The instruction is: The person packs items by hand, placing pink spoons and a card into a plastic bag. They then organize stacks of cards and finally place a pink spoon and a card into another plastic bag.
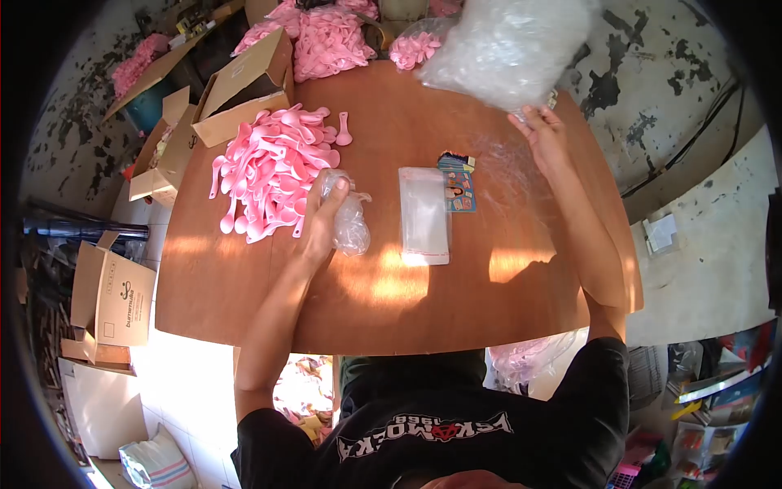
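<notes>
My left hand is closed around a crumpled clear plastic bag, just right of a heap of pink plastic spoons. At the upper right, the fingers of my right hand pinch the lower corner of a big, puffed-out clear plastic bag; what is inside it I cannot make out. Between my hands a stack of clear plastic sleeves lies flat on the brown table. Beside the stack are small printed cards, partly covered by it. One pink spoon lies apart from the heap.
An open cardboard box stands at the table's far left, with bags of pink spoons behind. More boxes are on the left floor side. A pale surface adjoins the table's right edge.
</notes>
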Action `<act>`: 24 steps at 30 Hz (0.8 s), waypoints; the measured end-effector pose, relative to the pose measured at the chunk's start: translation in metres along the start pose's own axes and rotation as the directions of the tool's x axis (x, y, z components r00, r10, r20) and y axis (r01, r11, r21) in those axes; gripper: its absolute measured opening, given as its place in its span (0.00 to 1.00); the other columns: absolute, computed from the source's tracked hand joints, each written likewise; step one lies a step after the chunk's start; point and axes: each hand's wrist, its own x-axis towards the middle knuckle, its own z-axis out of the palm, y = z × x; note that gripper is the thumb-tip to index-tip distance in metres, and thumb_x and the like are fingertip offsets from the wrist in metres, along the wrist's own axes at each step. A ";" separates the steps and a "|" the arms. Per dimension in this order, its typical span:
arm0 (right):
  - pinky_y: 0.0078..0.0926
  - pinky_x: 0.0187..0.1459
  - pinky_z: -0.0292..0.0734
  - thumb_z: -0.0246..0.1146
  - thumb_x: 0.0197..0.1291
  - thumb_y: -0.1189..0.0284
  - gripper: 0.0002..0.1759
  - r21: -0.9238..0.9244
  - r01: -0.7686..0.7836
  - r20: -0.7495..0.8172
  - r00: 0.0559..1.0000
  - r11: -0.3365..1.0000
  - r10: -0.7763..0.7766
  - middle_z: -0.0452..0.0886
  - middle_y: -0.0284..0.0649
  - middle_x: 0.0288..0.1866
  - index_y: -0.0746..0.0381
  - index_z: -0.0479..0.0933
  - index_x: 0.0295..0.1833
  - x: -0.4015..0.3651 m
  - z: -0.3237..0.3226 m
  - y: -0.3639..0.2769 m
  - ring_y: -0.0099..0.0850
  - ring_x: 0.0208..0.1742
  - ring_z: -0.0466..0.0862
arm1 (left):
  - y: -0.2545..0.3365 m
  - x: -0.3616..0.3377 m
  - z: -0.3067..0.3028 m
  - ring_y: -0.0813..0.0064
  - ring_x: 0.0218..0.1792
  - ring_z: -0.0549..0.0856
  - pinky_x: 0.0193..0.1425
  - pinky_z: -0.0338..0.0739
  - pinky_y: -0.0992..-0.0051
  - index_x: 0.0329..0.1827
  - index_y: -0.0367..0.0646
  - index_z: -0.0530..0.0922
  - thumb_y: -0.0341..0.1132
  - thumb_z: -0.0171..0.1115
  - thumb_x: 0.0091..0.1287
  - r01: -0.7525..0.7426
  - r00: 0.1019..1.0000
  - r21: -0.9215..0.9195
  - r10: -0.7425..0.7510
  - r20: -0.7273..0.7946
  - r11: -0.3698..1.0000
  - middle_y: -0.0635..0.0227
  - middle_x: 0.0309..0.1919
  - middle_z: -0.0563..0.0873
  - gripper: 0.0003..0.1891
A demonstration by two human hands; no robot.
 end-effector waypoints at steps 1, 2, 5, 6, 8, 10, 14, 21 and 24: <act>0.42 0.62 0.79 0.60 0.67 0.78 0.09 0.013 -0.044 0.074 0.996 0.999 0.043 0.80 0.40 0.51 0.67 0.76 0.51 0.005 0.015 0.009 0.31 0.52 0.82 | -0.003 -0.002 -0.003 0.67 0.38 0.83 0.43 0.78 0.65 0.42 0.39 0.73 0.63 0.53 0.70 -0.034 0.999 0.001 0.034 0.013 0.999 0.65 0.29 0.75 0.30; 0.42 0.62 0.79 0.60 0.67 0.78 0.09 0.024 -0.090 0.149 0.985 0.996 0.086 0.80 0.40 0.51 0.68 0.76 0.51 0.010 0.029 0.017 0.31 0.53 0.81 | -0.002 -0.002 -0.007 0.67 0.38 0.83 0.43 0.78 0.65 0.42 0.39 0.73 0.63 0.53 0.70 -0.047 0.999 0.004 0.047 0.009 0.999 0.65 0.29 0.75 0.30; 0.40 0.62 0.80 0.58 0.68 0.79 0.17 -0.066 -0.220 0.309 0.923 0.973 0.230 0.78 0.41 0.55 0.69 0.72 0.61 0.039 0.051 0.062 0.33 0.56 0.80 | 0.024 -0.011 -0.012 0.75 0.28 0.81 0.36 0.78 0.72 0.35 0.41 0.73 0.56 0.50 0.73 0.031 0.992 -0.135 -0.047 -0.114 0.990 0.68 0.25 0.76 0.24; 0.40 0.62 0.80 0.58 0.68 0.79 0.17 -0.065 -0.215 0.325 0.919 0.975 0.224 0.78 0.41 0.55 0.69 0.72 0.61 0.042 0.055 0.074 0.33 0.56 0.80 | 0.042 -0.016 -0.008 0.75 0.28 0.81 0.36 0.78 0.72 0.35 0.41 0.73 0.56 0.50 0.73 0.017 0.992 -0.134 -0.033 -0.125 0.991 0.68 0.25 0.76 0.24; 0.41 0.63 0.79 0.57 0.69 0.79 0.19 -0.096 -0.272 0.464 0.839 0.958 0.284 0.77 0.42 0.58 0.69 0.70 0.64 0.054 0.064 0.094 0.35 0.59 0.80 | 0.069 -0.019 -0.003 0.80 0.24 0.75 0.30 0.73 0.75 0.27 0.44 0.72 0.47 0.50 0.74 -0.146 0.945 -0.018 0.134 -0.299 0.989 0.72 0.22 0.74 0.19; 0.40 0.64 0.78 0.56 0.69 0.79 0.21 -0.138 -0.279 0.505 0.806 0.950 0.310 0.77 0.43 0.60 0.70 0.68 0.66 0.065 0.060 0.107 0.36 0.61 0.79 | 0.081 -0.002 -0.010 0.84 0.22 0.68 0.26 0.64 0.76 0.21 0.44 0.70 0.40 0.49 0.72 -0.340 0.864 0.079 0.345 -0.366 0.937 0.76 0.19 0.71 0.18; 0.36 0.63 0.79 0.55 0.68 0.83 0.23 -0.224 -0.305 0.489 0.786 0.926 0.378 0.76 0.44 0.63 0.69 0.67 0.68 0.071 0.052 0.114 0.36 0.61 0.79 | 0.166 0.014 0.023 0.85 0.26 0.63 0.30 0.60 0.77 0.21 0.42 0.67 0.46 0.50 0.75 -0.670 0.513 0.377 0.766 -0.387 0.639 0.78 0.20 0.69 0.23; 0.30 0.60 0.80 0.59 0.65 0.82 0.21 -0.323 -0.281 0.477 0.777 0.904 0.412 0.79 0.43 0.59 0.70 0.72 0.64 0.061 0.034 0.118 0.35 0.57 0.82 | 0.260 0.097 0.090 0.58 0.51 0.70 0.56 0.63 0.64 0.52 0.33 0.67 0.48 0.51 0.74 -0.784 0.281 0.605 0.949 0.141 0.142 0.54 0.49 0.71 0.22; 0.30 0.60 0.80 0.58 0.64 0.84 0.19 -0.396 -0.244 0.477 0.769 0.885 0.425 0.79 0.45 0.59 0.69 0.74 0.62 0.062 0.030 0.118 0.34 0.57 0.81 | 0.262 0.168 0.104 0.51 0.53 0.72 0.63 0.64 0.63 0.60 0.32 0.66 0.39 0.54 0.71 -0.697 0.147 0.692 0.908 0.392 -0.186 0.49 0.51 0.70 0.22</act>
